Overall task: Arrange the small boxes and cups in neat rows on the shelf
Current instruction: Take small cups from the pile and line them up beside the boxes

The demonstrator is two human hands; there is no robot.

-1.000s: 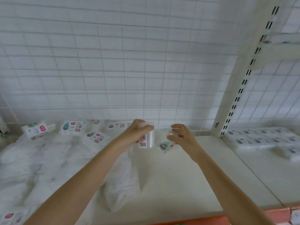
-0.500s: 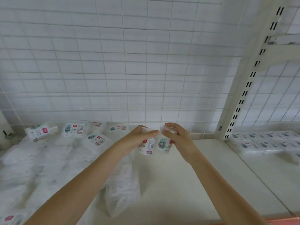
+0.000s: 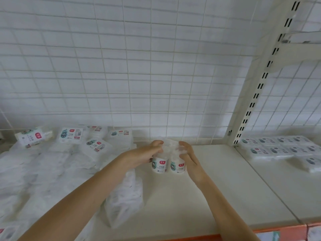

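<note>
- You are holding two cups side by side, upright, near the back of the shelf (image 3: 217, 180), in front of the wire grid (image 3: 156, 75).
- Your left hand (image 3: 139, 156) is gripping the left cup (image 3: 160, 163): fingers are curling over its clear upper part, thumb side toward you.
- Your right hand (image 3: 188, 157) is clasping the right cup (image 3: 177, 165): fingers are wrapping the clear top and far side, palm against its right wall.
- The cups are touching each other. Whether their bases are resting on the shelf cannot be told.
- Judgement: these are looking light and thin-walled, with a smooth printed band below and a flimsy clear top. They are likely to dent under squeeze and slip under a loose hold. You are better gripping the printed lower band than the top.
- Flat packs (image 3: 96, 146) are lying scattered on the left, well apart from the cups; a loose clear bag (image 3: 125, 199) is lying just beside your left forearm.
- Stacked packs (image 3: 278, 146) are sitting on the neighbouring shelf bay.
</note>
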